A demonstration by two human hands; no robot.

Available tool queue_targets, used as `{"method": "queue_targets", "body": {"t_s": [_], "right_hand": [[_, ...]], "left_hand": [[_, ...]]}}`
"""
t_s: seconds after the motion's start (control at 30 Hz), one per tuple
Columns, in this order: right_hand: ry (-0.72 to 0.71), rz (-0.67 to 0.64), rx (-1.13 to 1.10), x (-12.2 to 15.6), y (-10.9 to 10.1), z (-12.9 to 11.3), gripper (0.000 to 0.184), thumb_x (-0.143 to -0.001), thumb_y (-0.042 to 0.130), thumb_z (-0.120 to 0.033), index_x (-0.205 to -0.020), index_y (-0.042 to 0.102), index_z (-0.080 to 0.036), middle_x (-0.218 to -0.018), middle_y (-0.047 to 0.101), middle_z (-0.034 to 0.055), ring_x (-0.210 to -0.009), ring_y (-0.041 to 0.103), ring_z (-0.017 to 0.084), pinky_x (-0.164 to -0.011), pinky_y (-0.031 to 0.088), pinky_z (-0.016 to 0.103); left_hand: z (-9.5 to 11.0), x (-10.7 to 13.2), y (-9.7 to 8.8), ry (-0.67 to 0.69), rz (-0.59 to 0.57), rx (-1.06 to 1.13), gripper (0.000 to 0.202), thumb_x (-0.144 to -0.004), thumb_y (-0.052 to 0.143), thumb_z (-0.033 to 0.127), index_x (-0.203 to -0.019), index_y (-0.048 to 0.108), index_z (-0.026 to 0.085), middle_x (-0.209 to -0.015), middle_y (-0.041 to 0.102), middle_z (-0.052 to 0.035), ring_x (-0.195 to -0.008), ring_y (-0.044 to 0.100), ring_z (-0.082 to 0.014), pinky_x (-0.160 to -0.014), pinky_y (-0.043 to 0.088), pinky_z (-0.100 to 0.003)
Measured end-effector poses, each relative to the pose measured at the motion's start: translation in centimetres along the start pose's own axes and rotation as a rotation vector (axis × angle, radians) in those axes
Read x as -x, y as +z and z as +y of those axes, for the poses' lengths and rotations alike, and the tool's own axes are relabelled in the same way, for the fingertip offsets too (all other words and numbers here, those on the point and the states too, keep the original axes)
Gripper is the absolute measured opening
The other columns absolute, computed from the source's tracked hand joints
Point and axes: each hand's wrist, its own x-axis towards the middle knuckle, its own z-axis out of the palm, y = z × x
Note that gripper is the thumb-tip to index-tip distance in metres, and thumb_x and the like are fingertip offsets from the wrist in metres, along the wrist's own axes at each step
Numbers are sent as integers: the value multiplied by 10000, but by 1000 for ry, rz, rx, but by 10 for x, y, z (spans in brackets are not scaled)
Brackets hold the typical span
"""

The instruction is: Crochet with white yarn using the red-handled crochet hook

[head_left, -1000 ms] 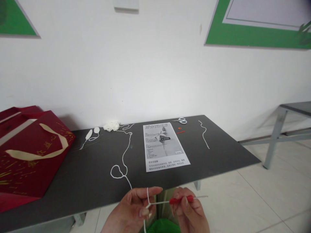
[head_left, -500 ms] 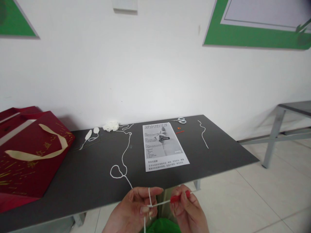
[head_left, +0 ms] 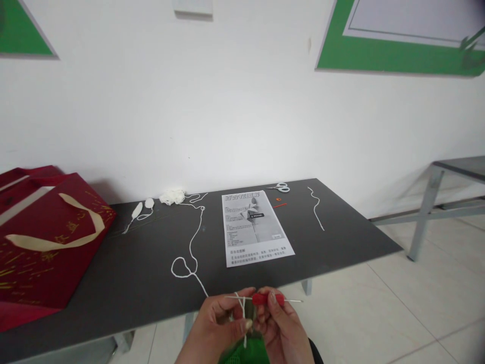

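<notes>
right hand (head_left: 282,326) grips hook (head_left: 267,299), left hand (head_left: 217,328) pinches yarn (head_left: 190,248), just off table (head_left: 341,260) edge.

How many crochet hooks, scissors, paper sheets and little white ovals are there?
Crochet hook, in the right hand: 1
Scissors: 1
Paper sheet: 1
White ovals: 2
Total: 5

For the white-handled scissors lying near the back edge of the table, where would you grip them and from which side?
Probably by the white handle loops, coming from the right: the scissors lie flat on the table, loops at the right end, blades pointing left toward the printed sheet. The right hand would first have to let go of the red crochet hook.
</notes>
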Motion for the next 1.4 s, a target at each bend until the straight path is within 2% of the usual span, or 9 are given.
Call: {"method": "queue_targets", "body": {"t_s": [0.07, 0.17, 0.23, 0.47, 0.73, 0.9, 1.03, 1.17, 1.4], "right_hand": [[-16, -9, 10, 0, -1, 0, 288, -650, 912, -321, -811, 772, -128, -654, 777, 40, -531, 664, 108, -512, 553, 190], [-10, -28, 25, 2, 1, -1, 254, -689, 890, -316, -813, 771, -129, -657, 775, 41, -532, 663, 99, -512, 541, 178], [14, -43, 41, 4, 3, -2, 237, -697, 887, -305, -806, 769, -129, -640, 764, 35, -528, 655, 93, -514, 532, 174], [26, -72, 12, 2, 1, 1, 240, -705, 882, -306, -817, 764, -129, -624, 762, 32, -507, 647, 92, -500, 519, 178], [103, -41, -93, -7, -15, 10, 231, -653, 912, -273, -763, 754, -146, -637, 776, 43, -501, 659, 105, -502, 520, 193], [194, -18, -115, -6, -12, 9, 250, -600, 939, -268, -708, 742, -159, -611, 766, 14, -471, 636, 87, -484, 488, 180], [236, -12, -150, -8, -17, 16, 245, -608, 935, -275, -716, 748, -159, -594, 757, 2, -457, 623, 77, -471, 472, 169], [243, -2, -165, -9, -23, 25, 279, -618, 926, -330, -768, 762, -161, -543, 715, -19, -459, 614, 90, -475, 499, 185], [242, 62, -196, -3, -8, 13, 320, -538, 969, -243, -764, 770, -135, -628, 782, 20, -490, 654, 85, -503, 541, 178]], "left_hand": [[0, -1, 1, -11, 3, 37, 218, -562, 916, 248, -754, 832, 192, -732, 732, -65, -794, 653, -234, -742, 485, -317], [2, -1, 1, -31, 7, 139, 610, -520, 940, 231, -1105, 775, 284, -586, 602, 49, -547, 540, -114, -583, 423, -241], [6, -1, 1, -55, -1, 171, 684, -525, 940, 205, -1171, 738, 303, -601, 577, 64, -532, 489, -79, -559, 377, -211], [6, 1, -1, -118, -13, 224, 643, -537, 935, 172, -1146, 756, 278, -629, 586, 49, -589, 504, -89, -612, 379, -228], [7, -4, -2, -209, 18, 384, 611, -388, 974, 174, -977, 817, 132, -550, 649, 14, -524, 535, -82, -638, 419, -233], [13, -1, 0, -216, 2, 407, 578, -380, 972, 174, -932, 821, 96, -508, 637, 19, -491, 512, -59, -576, 393, -186], [11, -1, 0, -209, -4, 393, 560, -388, 977, 161, -925, 824, 110, -520, 645, 20, -493, 524, -61, -574, 401, -185], [7, 5, 0, -190, -40, 298, 573, -464, 962, 154, -1017, 810, 176, -701, 743, -45, -667, 639, -142, -682, 450, -236], [3, 5, -1, -109, -13, 193, 497, -482, 957, 205, -962, 828, 193, -608, 608, 23, -673, 580, -143, -709, 446, -259]]}}
